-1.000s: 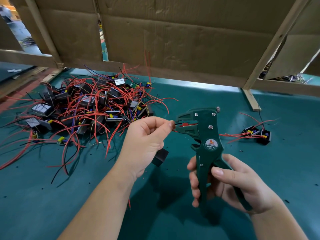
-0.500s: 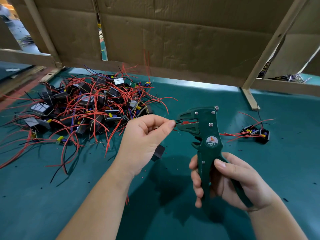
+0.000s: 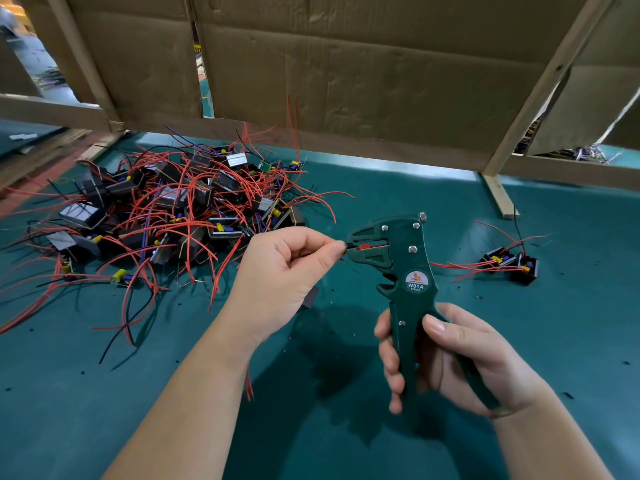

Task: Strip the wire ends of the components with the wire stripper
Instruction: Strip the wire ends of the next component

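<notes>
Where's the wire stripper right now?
Head view, right of centre: the right hand grips the wire stripper upright by its handles, its head at the wire the left hand pinches.

Alt text: a small assembly workshop or factory bench. A teal-covered surface [image 3: 554, 341] carries a large tangled heap of small black components [image 3: 166, 216] trailing red and black wires, with a few more components [image 3: 512, 263] lying well apart to the right. A green wire stripper [image 3: 412, 258] is held above the surface. Brown cardboard sheets [image 3: 346, 81] fixed to rough wooden battens [image 3: 545, 84] screen the back. Through a gap on the right, more wire clutter [image 3: 588, 154] shows on a neighbouring teal bench.
</notes>
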Tool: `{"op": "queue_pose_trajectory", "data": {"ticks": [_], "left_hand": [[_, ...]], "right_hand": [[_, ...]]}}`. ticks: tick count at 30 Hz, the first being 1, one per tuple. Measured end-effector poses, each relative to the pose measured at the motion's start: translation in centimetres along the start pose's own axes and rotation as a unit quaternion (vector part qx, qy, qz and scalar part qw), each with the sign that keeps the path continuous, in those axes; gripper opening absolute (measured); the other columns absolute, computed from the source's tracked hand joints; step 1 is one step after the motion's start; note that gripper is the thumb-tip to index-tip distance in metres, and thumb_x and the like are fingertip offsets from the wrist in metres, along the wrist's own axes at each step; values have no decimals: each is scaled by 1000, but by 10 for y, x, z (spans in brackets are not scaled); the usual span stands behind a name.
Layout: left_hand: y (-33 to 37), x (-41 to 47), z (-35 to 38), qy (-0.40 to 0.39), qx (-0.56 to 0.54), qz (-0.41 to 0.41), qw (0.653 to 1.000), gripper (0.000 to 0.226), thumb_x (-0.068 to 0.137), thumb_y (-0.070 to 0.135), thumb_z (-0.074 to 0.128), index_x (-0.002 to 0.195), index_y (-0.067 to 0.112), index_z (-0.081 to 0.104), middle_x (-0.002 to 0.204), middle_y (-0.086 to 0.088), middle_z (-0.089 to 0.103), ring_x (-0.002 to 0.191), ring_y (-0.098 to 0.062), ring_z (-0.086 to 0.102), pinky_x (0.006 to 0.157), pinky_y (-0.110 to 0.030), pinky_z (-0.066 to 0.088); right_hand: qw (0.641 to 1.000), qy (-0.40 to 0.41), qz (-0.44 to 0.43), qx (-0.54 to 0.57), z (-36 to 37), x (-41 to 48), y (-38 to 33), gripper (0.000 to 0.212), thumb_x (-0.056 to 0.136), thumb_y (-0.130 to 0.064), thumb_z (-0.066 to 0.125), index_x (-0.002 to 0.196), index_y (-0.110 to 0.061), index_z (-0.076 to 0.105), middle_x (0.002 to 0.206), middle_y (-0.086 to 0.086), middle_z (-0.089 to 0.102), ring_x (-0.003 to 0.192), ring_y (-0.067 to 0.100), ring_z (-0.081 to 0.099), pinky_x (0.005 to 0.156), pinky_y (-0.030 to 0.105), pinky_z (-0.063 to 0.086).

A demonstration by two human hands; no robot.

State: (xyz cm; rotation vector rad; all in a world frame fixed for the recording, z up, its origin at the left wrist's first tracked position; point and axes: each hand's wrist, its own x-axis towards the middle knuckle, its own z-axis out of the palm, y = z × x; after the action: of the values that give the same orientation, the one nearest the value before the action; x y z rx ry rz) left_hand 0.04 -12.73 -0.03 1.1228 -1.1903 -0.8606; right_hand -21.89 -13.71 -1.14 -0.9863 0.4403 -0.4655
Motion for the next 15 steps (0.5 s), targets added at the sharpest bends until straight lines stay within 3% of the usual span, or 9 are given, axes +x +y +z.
{"op": "queue_pose_trajectory", "data": {"ticks": [3, 6, 9, 12, 15], "left_hand": [[-1, 0, -1, 0, 24, 7, 1000, 19, 74, 35, 68, 73, 17, 70, 53, -1, 50, 43, -13, 43, 41, -20, 39], [-5, 0, -6, 11, 112, 47, 993, 18, 89, 37, 62, 84, 21, 64, 55, 10, 48, 50, -8, 41, 48, -24, 38], [-12, 3, -10, -4, 183, 49, 982, 10, 93, 36, 49, 96, 28, 53, 57, 6, 49, 51, -7, 39, 58, -31, 41], [-16, 3, -11, -48, 277, 52, 958, 9, 96, 27, 54, 88, 27, 59, 59, 9, 54, 53, -5, 43, 53, -18, 36], [-15, 4, -14, -44, 286, 62, 955, 17, 96, 21, 57, 80, 23, 64, 54, 8, 51, 51, -4, 42, 51, -14, 32]], "right_hand": [[1000, 25, -3, 9, 3, 2, 4, 50, 75, -42, 79, 102, -2, 66, 80, 20, 60, 67, 31, 61, 62, 47, 53], [998, 55, -10, 29, 12, 9, 10, 53, 69, -50, 81, 95, -6, 68, 76, 18, 59, 62, 28, 59, 58, 43, 52], [988, 149, -25, 24, 24, 19, 15, 53, 66, -57, 78, 83, -10, 64, 62, 10, 52, 47, 21, 48, 44, 29, 43], [978, 208, -27, 14, 26, 24, 14, 54, 67, -58, 72, 81, -8, 58, 57, 8, 47, 41, 19, 40, 39, 24, 36], [985, 163, -27, 45, 16, 17, 7, 55, 60, -53, 83, 85, -7, 67, 67, 13, 54, 51, 23, 51, 46, 33, 45]]}}
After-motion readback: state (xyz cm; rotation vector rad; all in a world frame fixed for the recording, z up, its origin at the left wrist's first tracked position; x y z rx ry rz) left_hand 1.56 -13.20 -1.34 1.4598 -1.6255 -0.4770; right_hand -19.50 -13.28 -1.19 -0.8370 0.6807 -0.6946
